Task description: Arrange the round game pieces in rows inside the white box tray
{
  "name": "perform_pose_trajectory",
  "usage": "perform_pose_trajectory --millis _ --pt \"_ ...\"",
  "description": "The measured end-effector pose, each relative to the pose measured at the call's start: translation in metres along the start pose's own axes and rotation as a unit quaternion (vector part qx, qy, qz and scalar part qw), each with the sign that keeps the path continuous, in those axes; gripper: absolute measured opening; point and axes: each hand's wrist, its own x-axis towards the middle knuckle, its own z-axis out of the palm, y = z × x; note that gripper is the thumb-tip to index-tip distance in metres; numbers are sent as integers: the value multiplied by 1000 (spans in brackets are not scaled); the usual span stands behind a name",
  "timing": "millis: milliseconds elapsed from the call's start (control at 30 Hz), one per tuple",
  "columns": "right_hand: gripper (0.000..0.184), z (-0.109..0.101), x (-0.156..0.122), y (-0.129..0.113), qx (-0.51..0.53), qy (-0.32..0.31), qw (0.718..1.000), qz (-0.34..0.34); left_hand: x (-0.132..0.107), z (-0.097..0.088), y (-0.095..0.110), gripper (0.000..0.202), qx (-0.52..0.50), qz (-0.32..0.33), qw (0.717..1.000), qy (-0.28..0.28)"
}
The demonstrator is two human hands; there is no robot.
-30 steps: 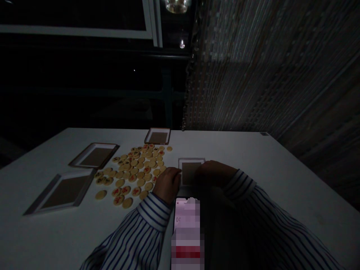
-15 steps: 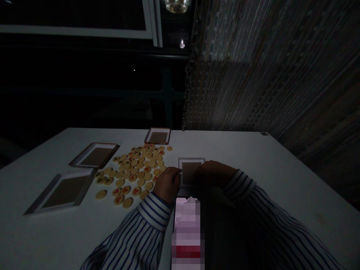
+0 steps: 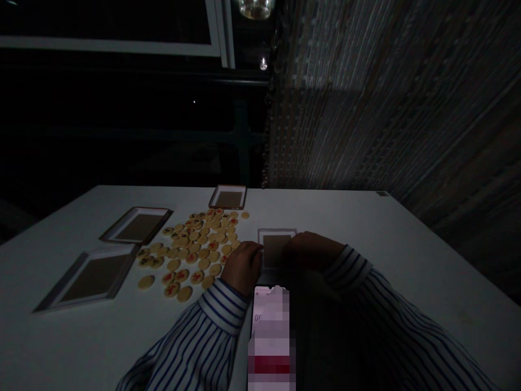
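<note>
Lying flat, rectangular tray (image 3: 272, 250), pale-rimmed, brown-bottomed

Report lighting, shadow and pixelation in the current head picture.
Head view: dim overall; the right hand sits in deep shadow, its detail lost; red marks on some xiangqi pieces show despite the gloom; the phone has a lit, mostly pixelated screen.

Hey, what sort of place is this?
Probably a dim indoor room, perhaps in a home, though the darkness makes that hard to settle. A string curtain hangs beyond a white table, and round game pieces with red or black markings lie scattered on the tabletop.
</note>
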Motion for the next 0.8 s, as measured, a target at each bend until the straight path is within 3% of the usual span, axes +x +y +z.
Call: perform_pose_trajectory --millis 133,333,800 --pt "22 -7 -5 -2 5 -4 1000 7 -1 -1 3 23 22 24 999 8" --pt "20 -10 -9 -4 -7 10 1000 14 -4 -4 11 23 54 77 995 -42" --pt "22 -11 -9 -4 -28 8 1000 8 -6 0 18 30 74 105 985 -114"
